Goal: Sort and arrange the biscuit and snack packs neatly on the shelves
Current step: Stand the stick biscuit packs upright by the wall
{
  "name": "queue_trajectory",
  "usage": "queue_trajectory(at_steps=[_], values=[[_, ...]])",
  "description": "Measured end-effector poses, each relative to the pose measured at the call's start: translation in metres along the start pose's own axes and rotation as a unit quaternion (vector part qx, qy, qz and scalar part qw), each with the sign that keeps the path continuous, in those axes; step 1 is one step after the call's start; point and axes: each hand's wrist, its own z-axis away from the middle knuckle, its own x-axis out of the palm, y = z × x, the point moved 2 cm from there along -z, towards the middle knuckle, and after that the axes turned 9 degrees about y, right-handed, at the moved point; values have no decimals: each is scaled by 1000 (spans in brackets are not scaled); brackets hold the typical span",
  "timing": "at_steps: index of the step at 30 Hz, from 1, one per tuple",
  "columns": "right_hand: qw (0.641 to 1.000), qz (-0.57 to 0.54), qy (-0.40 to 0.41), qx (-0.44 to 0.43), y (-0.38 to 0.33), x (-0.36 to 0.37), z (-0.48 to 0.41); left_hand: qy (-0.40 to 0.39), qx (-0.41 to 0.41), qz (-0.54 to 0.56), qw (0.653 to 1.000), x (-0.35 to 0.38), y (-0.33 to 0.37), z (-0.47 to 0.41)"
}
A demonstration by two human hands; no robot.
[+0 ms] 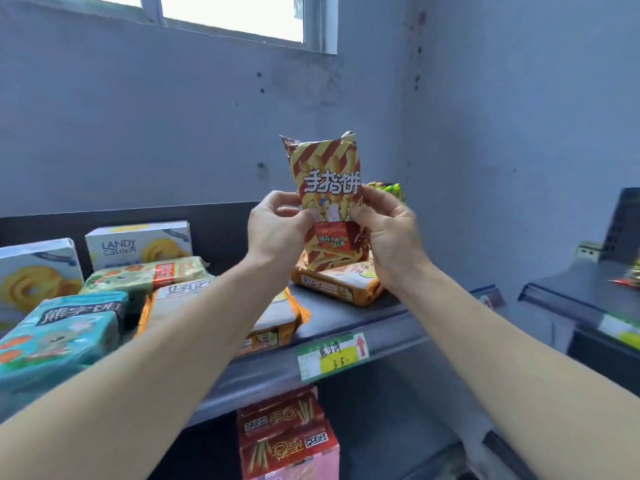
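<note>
Striped finger-biscuit pack (325, 188): upright, long axis vertical, printed face toward camera; left hand (277, 226) and right hand (388, 233) pinch its lower sides above the shelf (346, 327).

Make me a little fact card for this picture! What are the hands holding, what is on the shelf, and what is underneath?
Held pack: striped biscuit pack, upright, over the top shelf
Left hand: left hand pinches the pack's left edge
Right hand: right hand grips its right edge
Top shelf: top shelf carries an orange pack, a teal pack, a green pack and a white Landy box
Below: red stick-biscuit boxes
Shelf edge: price tag, green and yellow
</note>
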Motion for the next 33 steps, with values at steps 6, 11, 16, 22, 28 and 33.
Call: queue_trajectory(at_steps=[6,11,16,22,28,33], values=[[999,1,25,-29,-24,-61,-12,-39,-28,14,999,64,-13,15],[998,16,45,-48,-44,-114,-44,-64,-41,20,997,128,-21,16],[996,35,74,-38,-47,-169,-84,-74,-56,-7,996,190,-42,11],[996,15,72,47,-8,-200,-121,-50,-94,-94,990,214,-76,-3],[995,2,25,98,25,-186,-134,28,-104,-162,981,198,-92,-19],[992,20,-8,123,37,-172,-140,61,-104,-194,974,186,-90,-26]])
